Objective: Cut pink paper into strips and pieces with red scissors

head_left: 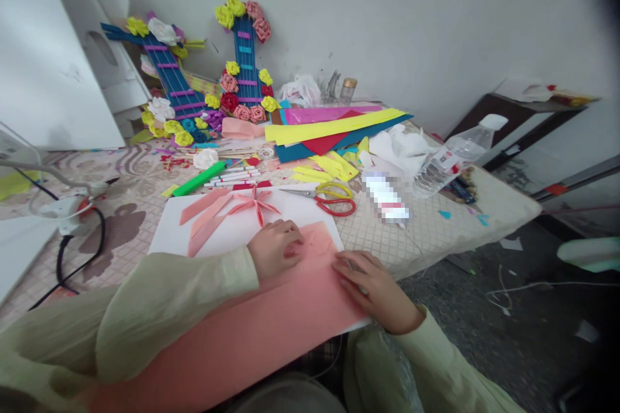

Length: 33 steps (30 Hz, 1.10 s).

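A long pink paper sheet [271, 329] lies across the table's near edge and over my lap. My left hand [274, 247] rests on its upper part, fingers curled and pressed down on the paper. My right hand [371, 285] lies on the sheet's right edge, fingers bent and pressing the paper there. Under the sheet is a white board [300, 203] carrying pink paper strips [208, 216] and a small pink paper bow [259, 203].
Red and yellow scissors [334, 199] lie just beyond the board. Markers [232, 175], a green highlighter [198, 179], coloured paper sheets [334, 128], a plastic bottle [455, 155] and two flower-decorated blue paper guitars [247, 64] fill the table. A power strip and cable [72, 213] lie at left.
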Motion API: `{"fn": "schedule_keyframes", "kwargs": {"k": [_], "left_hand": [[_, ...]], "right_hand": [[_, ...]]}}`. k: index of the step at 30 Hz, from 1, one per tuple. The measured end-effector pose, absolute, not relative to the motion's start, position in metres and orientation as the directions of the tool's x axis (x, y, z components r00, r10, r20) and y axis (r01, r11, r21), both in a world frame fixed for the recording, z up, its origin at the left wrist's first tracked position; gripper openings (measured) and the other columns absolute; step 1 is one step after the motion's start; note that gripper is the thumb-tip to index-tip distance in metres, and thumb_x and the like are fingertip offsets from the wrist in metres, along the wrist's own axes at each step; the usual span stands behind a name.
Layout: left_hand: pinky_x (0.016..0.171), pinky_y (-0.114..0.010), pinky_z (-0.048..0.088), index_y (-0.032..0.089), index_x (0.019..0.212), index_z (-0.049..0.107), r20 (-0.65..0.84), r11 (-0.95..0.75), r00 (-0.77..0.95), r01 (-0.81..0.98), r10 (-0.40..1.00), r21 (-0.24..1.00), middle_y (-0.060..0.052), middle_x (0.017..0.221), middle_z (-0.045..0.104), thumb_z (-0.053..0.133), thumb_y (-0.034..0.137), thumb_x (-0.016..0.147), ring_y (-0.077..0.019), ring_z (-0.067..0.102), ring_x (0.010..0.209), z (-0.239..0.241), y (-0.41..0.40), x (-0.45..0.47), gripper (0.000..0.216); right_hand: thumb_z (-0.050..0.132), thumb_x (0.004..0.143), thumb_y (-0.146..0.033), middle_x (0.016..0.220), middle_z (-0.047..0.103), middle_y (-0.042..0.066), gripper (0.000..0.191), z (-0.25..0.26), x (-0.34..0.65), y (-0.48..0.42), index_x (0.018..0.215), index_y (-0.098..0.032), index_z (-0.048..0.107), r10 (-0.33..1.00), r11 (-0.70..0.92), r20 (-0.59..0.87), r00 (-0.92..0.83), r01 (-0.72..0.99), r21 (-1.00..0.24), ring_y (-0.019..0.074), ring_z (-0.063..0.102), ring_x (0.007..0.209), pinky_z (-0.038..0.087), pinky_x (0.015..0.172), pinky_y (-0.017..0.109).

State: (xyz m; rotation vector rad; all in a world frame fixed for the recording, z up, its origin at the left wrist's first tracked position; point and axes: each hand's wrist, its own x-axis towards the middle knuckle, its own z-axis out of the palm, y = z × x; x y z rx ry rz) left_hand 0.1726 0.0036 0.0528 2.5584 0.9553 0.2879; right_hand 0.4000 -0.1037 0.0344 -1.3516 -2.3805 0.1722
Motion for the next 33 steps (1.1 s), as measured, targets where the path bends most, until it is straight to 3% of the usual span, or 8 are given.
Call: {"fn": "schedule_keyframes", "kwargs": {"k": [9, 16, 33], "left_hand": [[0.081, -0.034, 0.043, 0.019, 0.096, 0.063, 0.017, -0.773, 0.855, 0.46, 0.519, 0.437, -0.007, 0.101, 0.057, 0.041, 0.009, 0.078, -0.0196, 0.054, 0.091, 0.064, 0.013, 0.166, 0.03], [0.086, -0.036, 0.041, 0.017, 0.105, 0.058, 0.01, -0.84, 0.927, 0.335, 0.374, 0.426, -0.01, 0.11, 0.054, 0.058, 0.023, 0.068, -0.0235, 0.051, 0.096, 0.066, 0.022, 0.155, 0.038], [0.091, -0.04, 0.037, 0.019, 0.117, 0.051, 0.02, -0.885, 0.954, 0.271, 0.3, 0.379, -0.01, 0.125, 0.05, 0.051, 0.025, 0.075, -0.0257, 0.047, 0.105, 0.062, 0.022, 0.15, 0.043]], "right_hand": [[0.047, 0.086, -0.016, 0.111, 0.058, 0.013, 0.027, 0.038, 0.4, -0.103, 0.11, -0.016, 0.06, 0.847, 0.524, 0.279, -0.452, 0.795, -0.305, 0.0225, 0.051, 0.101, 0.047, 0.085, 0.04], [0.048, 0.085, -0.017, 0.112, 0.058, 0.013, 0.027, 0.038, 0.401, -0.103, 0.11, -0.017, 0.061, 0.848, 0.526, 0.255, -0.465, 0.797, -0.297, 0.0228, 0.051, 0.102, 0.046, 0.086, 0.041], [0.047, 0.086, -0.016, 0.112, 0.057, 0.014, 0.027, 0.039, 0.4, -0.103, 0.11, -0.014, 0.06, 0.85, 0.523, 0.253, -0.461, 0.791, -0.317, 0.0232, 0.05, 0.102, 0.045, 0.087, 0.042]]}}
